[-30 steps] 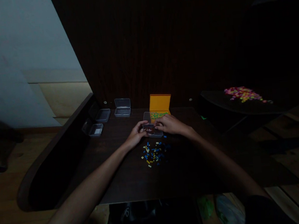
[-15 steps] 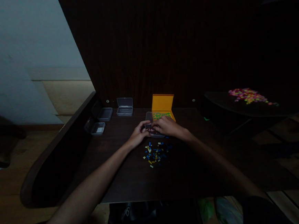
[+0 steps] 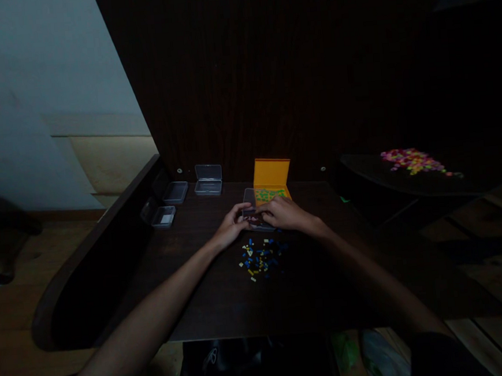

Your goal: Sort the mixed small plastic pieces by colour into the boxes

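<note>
Pale wall (image 3: 41, 65) is cut off by the frame at far left, and below it a piece of furniture (image 3: 3, 236) is mostly lost in shadow. Dark wood is used for the table (image 3: 208, 307), its side panel (image 3: 96, 264) and its tall back panel (image 3: 243, 84).

Beside the side panel, two small clear boxes (image 3: 177, 192) are set one behind the other, their raised lids hard to make out; a white slip (image 3: 165, 218) is seen in the nearer. To their right one more open clear box (image 3: 208, 186) is stood against the back panel.

By the left hand (image 3: 230, 227) the left edge of the central clear box (image 3: 263, 228) is grasped between thumb and curled fingers. This box is placed mid-table, just in front of one open yellow box (image 3: 272, 172) with green bits inside; some pinkish bits are glimpsed in it. Nearer the front edge, blue, yellow and pale pieces (image 3: 259, 260) are scattered, too many and too dim to be counted.

Much of the central box is covered by the right hand (image 3: 284, 213), whose fingers are bent over it; whether anything is pinched cannot be told. At far right one heap of bright beads (image 3: 416, 160) is piled on a dark ledge (image 3: 365, 170), its far side swallowed by blackness.
</note>
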Motion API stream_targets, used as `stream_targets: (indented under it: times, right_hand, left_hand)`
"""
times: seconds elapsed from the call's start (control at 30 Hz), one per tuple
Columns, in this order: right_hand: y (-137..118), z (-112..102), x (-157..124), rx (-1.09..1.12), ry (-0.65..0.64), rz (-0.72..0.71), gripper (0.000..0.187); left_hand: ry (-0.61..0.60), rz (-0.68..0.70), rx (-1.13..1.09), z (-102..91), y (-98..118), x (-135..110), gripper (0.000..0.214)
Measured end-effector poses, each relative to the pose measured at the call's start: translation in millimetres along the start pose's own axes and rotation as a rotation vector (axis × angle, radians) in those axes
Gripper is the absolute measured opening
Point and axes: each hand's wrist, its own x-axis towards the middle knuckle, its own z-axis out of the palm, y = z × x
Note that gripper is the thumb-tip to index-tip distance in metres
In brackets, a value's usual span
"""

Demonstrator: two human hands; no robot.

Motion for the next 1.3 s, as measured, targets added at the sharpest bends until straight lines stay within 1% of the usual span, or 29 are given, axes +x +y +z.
stream_targets:
  times: [0.2,0.43,0.63,0.8,0.97,1.07,1.13,1.23,1.3]
  right_hand:
    - [-0.3,3.7,-0.4,-0.022,-0.015,-0.013,0.036]
    - [-0.6,-0.9,-4.1,-0.007,-0.017,-0.007,0.036]
    - [0.7,0.5,-4.7,0.019,0.015,-0.009,0.035]
    - [6.2,1.9,-7.0,0.083,0.049,-0.003,0.034]
    - [16.9,-5.6,-22.2,0.271,0.070,-0.030,0.026]
    - [21.6,-7.7,-37.5,0.390,0.036,-0.062,0.021]
    - [22.7,-5.4,-48.4,0.443,-0.025,-0.084,0.020]
    - [22.9,1.8,-63.2,0.460,-0.118,-0.095,0.018]
    - [23.4,7.0,-71.3,0.435,-0.137,-0.076,0.016]
  left_hand:
    - [0.023,-0.013,-0.001,-0.1,1.1,-0.3,0.055]
    - [0.023,-0.005,0.001,-0.6,0.0,-0.1,0.056]
    - [0.017,-0.001,0.012,-1.0,-2.0,0.3,0.056]
    - [0.025,-0.019,0.004,-0.3,-0.3,0.6,0.057]
    - [0.023,-0.025,-0.016,0.4,0.1,0.3,0.056]
    - [0.016,-0.030,-0.022,0.1,-0.5,0.1,0.057]
    - [0.013,-0.032,-0.029,-0.2,-1.2,0.2,0.057]
    - [0.006,-0.039,-0.043,-0.7,-2.1,0.4,0.057]
    - [0.004,-0.048,-0.063,-0.8,-2.0,0.3,0.057]
